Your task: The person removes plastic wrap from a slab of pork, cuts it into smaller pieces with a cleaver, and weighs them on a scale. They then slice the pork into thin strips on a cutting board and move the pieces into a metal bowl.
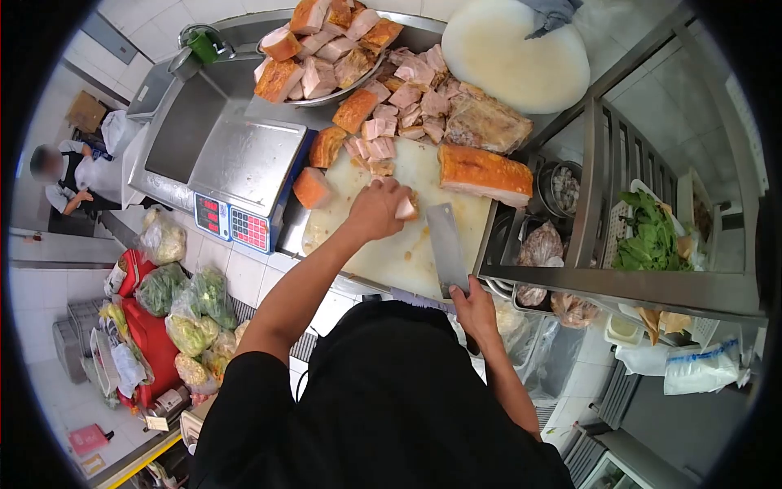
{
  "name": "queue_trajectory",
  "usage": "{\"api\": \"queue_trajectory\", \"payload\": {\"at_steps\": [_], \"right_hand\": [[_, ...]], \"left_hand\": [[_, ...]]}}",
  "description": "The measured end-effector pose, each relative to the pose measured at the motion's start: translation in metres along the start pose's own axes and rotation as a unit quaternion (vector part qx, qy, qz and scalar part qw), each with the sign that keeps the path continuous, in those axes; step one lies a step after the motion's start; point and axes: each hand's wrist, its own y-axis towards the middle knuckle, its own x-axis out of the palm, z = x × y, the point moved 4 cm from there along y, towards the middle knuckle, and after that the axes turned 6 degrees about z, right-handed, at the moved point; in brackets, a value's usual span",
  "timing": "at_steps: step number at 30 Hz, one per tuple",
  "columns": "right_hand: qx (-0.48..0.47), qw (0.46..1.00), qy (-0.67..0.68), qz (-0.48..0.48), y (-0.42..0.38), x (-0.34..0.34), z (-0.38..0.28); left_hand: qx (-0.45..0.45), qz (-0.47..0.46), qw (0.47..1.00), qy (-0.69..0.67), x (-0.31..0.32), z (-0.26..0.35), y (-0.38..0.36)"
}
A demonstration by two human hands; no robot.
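Observation:
My right hand (pixel 475 311) is wrapped round the handle of a cleaver (pixel 446 244), its broad blade over the right part of a pale cutting board (pixel 358 244). My left hand (pixel 378 210) is on the board with bent fingers, gripping a small piece of pork (pixel 406 209); part of it is hidden under the fingers. Just beyond the fingers lie cut pork chunks (pixel 380 148). A long slab of orange-skinned pork (pixel 485 173) rests on the right of the board, and a large browned slab (pixel 489 121) sits behind it.
A digital scale (pixel 244 167) stands left of the board, beside a steel sink (pixel 191 122). A bowl heaped with pork (pixel 318 61) is at the back, near a round white board (pixel 515 53). A steel rack (pixel 635 163) borders the right. Another person (pixel 73 179) is at far left.

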Motion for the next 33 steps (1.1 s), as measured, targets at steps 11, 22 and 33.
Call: {"api": "queue_trajectory", "payload": {"at_steps": [11,22,33], "right_hand": [[-0.051,0.997,-0.053,0.021,-0.024,-0.019,-0.022],[-0.139,0.988,-0.070,0.010,-0.009,-0.008,-0.072],[-0.106,0.985,-0.117,-0.074,0.029,0.010,-0.106]], "left_hand": [[-0.150,0.164,0.820,-0.528,0.049,-0.022,-0.051],[-0.132,0.329,0.855,-0.377,0.061,-0.008,-0.045],[-0.136,0.327,0.883,-0.307,0.066,-0.002,-0.044]]}}
